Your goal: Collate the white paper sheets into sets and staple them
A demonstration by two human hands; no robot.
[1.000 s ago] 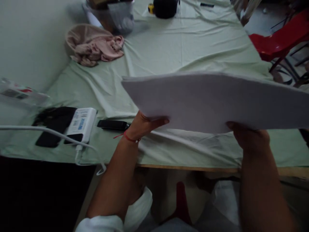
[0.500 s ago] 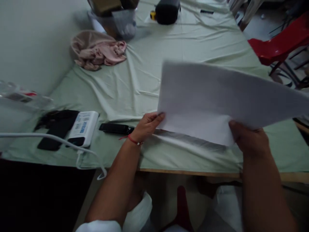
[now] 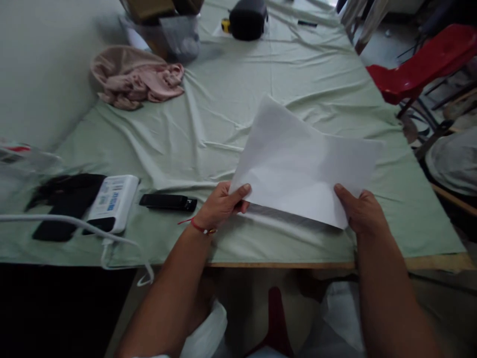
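A white sheet of paper (image 3: 302, 164) hangs low over the near part of a table draped in pale green cloth (image 3: 231, 99), its far edge tilted up. My left hand (image 3: 222, 205), with a red thread on the wrist, pinches the sheet's near left corner. My right hand (image 3: 358, 211) grips the near right corner, thumb on top. Both hands are closed on the paper, just above the cloth near the table's front edge.
A black remote-like device (image 3: 167, 202) lies left of my left hand. Further left are a white power bank (image 3: 112, 203) with a white cable (image 3: 67, 223) and a black pouch (image 3: 59, 199). Pink cloth (image 3: 136, 77), a container (image 3: 175, 35) and a black box (image 3: 248, 20) sit far back. A red chair (image 3: 417, 72) stands at right.
The paper came down from a raised, nearly flat position in front of me to low over the table. Both hands dropped with it and kept their grip.
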